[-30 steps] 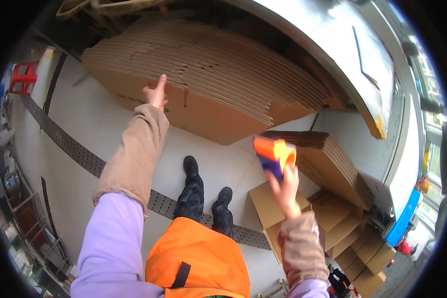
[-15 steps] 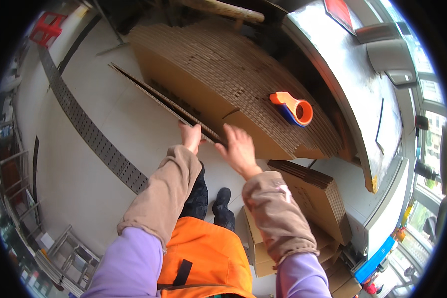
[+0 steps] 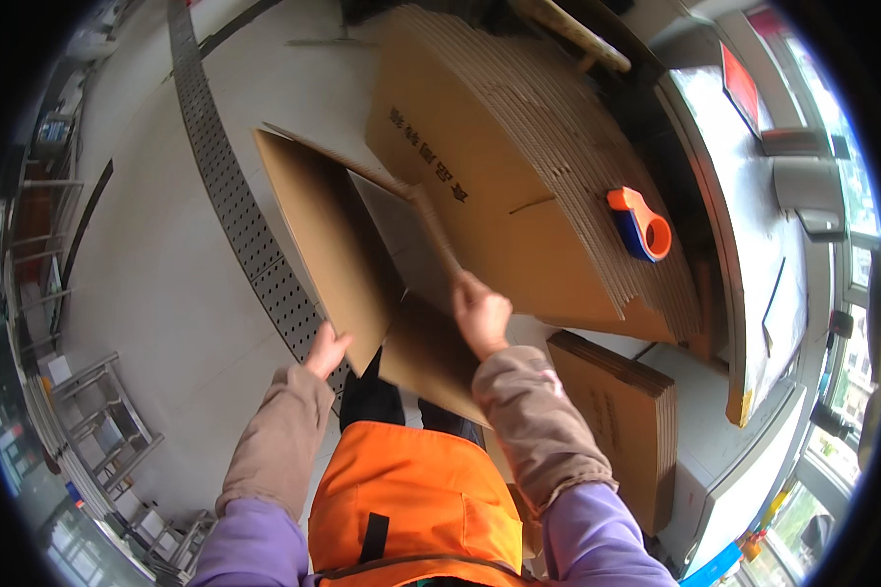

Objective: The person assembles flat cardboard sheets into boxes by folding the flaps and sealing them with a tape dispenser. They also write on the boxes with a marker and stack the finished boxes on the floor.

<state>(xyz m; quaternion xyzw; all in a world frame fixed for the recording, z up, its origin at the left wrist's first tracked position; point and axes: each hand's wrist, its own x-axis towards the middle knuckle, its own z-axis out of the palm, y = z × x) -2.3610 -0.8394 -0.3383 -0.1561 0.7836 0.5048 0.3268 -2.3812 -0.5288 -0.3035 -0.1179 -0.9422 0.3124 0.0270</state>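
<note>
Brown cardboard box (image 3: 325,240), open-ended and skewed, between both hands (image 3: 483,315).

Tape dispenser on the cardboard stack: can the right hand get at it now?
Probably not without letting go: the right hand holds the opened carton, though nothing visible covers the tape dispenser on the cardboard stack.

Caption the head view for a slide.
Left hand and right hand hold a partly opened cardboard box beside stacked flat cartons.
</note>
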